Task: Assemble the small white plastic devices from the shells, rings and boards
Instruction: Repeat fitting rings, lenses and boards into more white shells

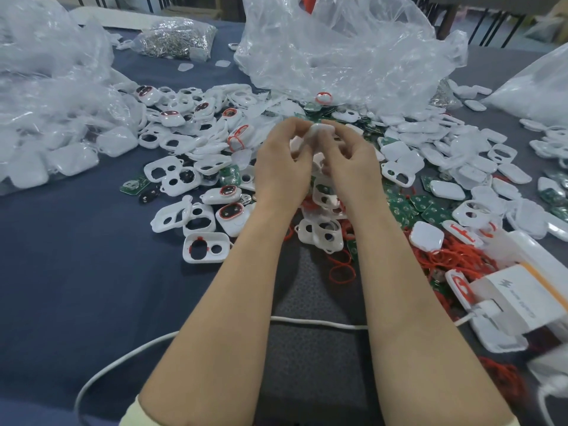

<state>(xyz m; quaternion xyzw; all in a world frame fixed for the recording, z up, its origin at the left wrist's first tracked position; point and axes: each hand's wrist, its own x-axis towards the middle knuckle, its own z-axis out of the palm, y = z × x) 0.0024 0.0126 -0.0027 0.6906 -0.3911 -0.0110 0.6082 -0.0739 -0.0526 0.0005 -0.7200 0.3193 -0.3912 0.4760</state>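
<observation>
Both hands are raised together over the middle of the table, and between their fingertips sits one small white plastic device point(318, 132). My left hand point(284, 162) pinches its left side with curled fingers. My right hand point(350, 161) pinches its right side; most of the device is hidden by the fingers. Under and around the hands lies a heap of white shells point(196, 224), some with red rings fitted. Green boards point(428, 210) lie to the right, and loose red rings point(455, 259) are piled at the near right.
Crumpled clear plastic bags stand at the back centre point(347, 53) and left point(52, 96). A bag of small metal parts point(176, 38) lies at the far back. A white box point(519, 299) sits at the right edge, and a white cable point(147, 345) crosses the near table.
</observation>
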